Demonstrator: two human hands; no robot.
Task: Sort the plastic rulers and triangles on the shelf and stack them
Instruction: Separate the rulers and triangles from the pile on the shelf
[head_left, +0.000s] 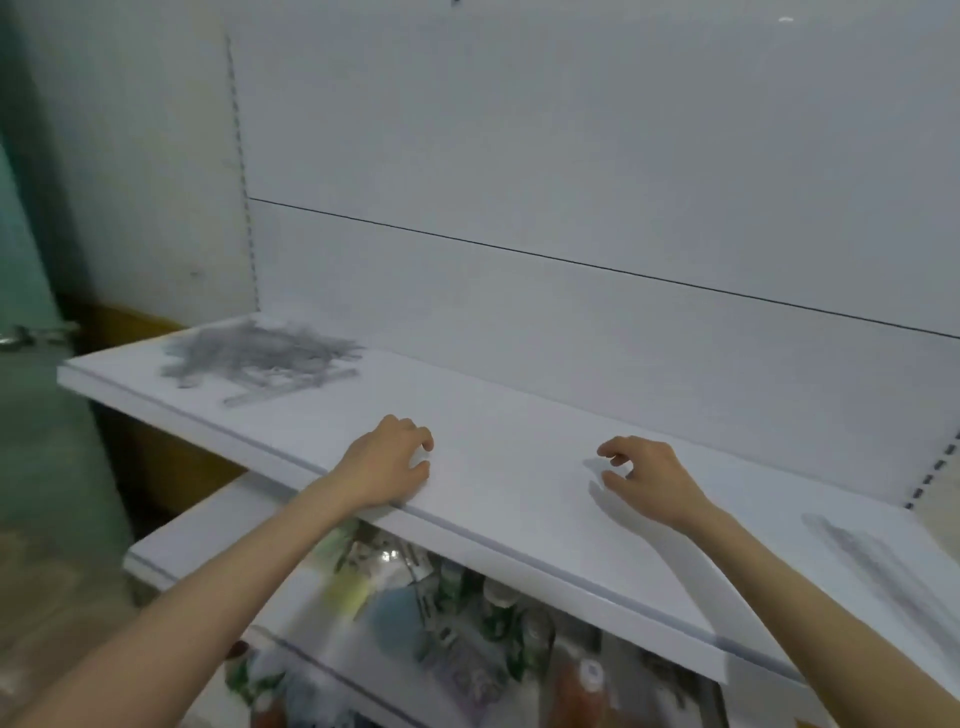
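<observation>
Left hand (387, 462) and right hand (644, 475), loosely curled and empty, sit mid-frame at the white flat shelf (519, 415), seemingly readied for the jumbled grey plastic ruler heap (260, 353) upper left.

Both forearms (208, 597), the left hand (387, 462) and right hand (644, 478) are bare.

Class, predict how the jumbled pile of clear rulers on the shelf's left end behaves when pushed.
The pile probably slides on the smooth shelf. Its pieces lie loosely crisscrossed, so it likely scatters rather than moving together.
</observation>
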